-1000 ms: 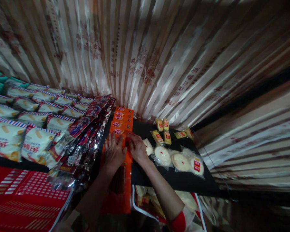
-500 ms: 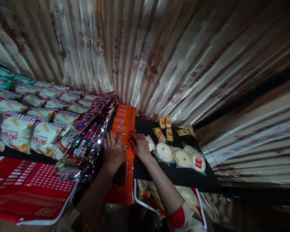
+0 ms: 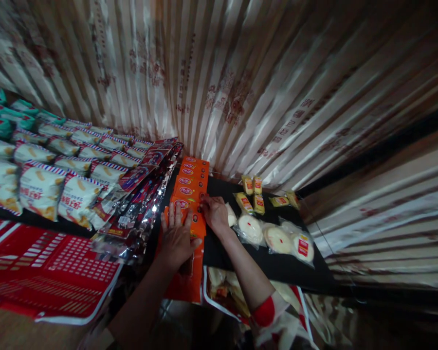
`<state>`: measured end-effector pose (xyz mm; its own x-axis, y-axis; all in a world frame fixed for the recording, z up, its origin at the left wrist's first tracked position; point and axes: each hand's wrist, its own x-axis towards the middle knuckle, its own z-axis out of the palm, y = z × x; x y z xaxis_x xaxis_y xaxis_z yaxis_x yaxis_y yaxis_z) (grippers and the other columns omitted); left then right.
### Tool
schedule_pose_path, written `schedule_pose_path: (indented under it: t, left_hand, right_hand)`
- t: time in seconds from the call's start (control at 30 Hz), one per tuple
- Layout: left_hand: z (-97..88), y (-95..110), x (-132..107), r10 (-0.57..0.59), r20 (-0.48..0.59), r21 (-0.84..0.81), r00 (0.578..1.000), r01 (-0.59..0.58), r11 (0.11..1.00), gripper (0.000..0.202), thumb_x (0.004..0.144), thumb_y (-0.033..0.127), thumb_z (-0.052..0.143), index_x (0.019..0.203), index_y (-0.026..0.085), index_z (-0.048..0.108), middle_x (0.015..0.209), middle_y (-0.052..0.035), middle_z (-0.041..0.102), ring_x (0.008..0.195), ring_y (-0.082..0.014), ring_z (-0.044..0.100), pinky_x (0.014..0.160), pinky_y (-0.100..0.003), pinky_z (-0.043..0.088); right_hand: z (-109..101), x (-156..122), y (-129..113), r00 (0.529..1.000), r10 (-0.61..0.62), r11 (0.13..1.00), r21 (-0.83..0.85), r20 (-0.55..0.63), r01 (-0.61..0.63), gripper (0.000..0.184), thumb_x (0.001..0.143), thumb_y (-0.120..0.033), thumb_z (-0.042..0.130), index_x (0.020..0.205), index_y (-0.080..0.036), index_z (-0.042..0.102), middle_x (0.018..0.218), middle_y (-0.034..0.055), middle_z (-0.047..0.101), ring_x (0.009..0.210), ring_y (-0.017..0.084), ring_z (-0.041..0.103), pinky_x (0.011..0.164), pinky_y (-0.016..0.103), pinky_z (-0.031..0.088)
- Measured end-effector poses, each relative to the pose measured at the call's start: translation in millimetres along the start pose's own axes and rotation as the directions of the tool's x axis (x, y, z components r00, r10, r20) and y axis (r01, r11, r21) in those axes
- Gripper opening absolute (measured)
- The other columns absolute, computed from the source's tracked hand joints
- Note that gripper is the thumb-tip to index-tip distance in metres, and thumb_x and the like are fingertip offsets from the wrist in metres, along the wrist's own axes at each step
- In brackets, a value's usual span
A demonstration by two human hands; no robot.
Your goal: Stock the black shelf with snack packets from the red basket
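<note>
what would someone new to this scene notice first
Probably the bright orange packets, overlapping in a column on the black table, with the left hand spread on them and the right hand at their right edge. To the left, rows of white snack bags sit beyond a red basket. Pale round cakes in clear wrappers lie to the right.
</note>
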<state>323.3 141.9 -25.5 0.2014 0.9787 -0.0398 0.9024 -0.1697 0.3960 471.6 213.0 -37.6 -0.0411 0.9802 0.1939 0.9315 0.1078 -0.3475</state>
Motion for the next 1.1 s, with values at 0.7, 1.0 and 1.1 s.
schedule_pose_path:
  t: [0.7,1.0,1.1]
  left_hand:
    - [5.3,-11.1,-17.4,0.009,0.052,0.018,0.999,-0.010,1.000,0.080,0.074,0.057,0.051,0.142,0.024,0.025,0.151,-0.0103,0.018,0.139,-0.0319,0.007,0.110,-0.050,0.008]
    - [9.6,-11.9,-14.4,0.020,0.016,0.000,1.000,-0.020,1.000,0.075,0.075,0.054,0.053,0.140,0.024,0.030,0.150,-0.0123,0.019,0.139,-0.0327,0.004,0.109,-0.052,0.011]
    - [11.3,-11.4,-12.6,0.030,-0.005,-0.003,1.000,-0.030,1.000,0.074,0.075,0.053,0.054,0.140,0.026,0.030,0.150,-0.0123,0.021,0.139,-0.0330,0.004,0.109,-0.053,0.011]
  right_hand:
    - [-19.6,-94.8,-11.7,0.958,-0.198,0.950,0.200,-0.209,0.240,0.024,0.088,-0.022,0.045,0.101,-0.020,0.065,0.109,0.0078,0.063,0.106,0.021,0.050,0.095,0.041,0.041]
    - [-8.0,-122.5,-8.3,0.994,-0.037,0.953,0.296,-0.101,0.066,0.030,0.085,-0.023,0.047,0.111,-0.020,0.061,0.112,0.0088,0.063,0.112,0.024,0.050,0.097,0.045,0.042]
    - [-6.8,-121.3,-10.0,0.997,0.002,0.946,0.324,-0.083,0.025,0.033,0.085,-0.025,0.046,0.115,-0.019,0.059,0.115,0.0097,0.062,0.111,0.023,0.051,0.096,0.043,0.043]
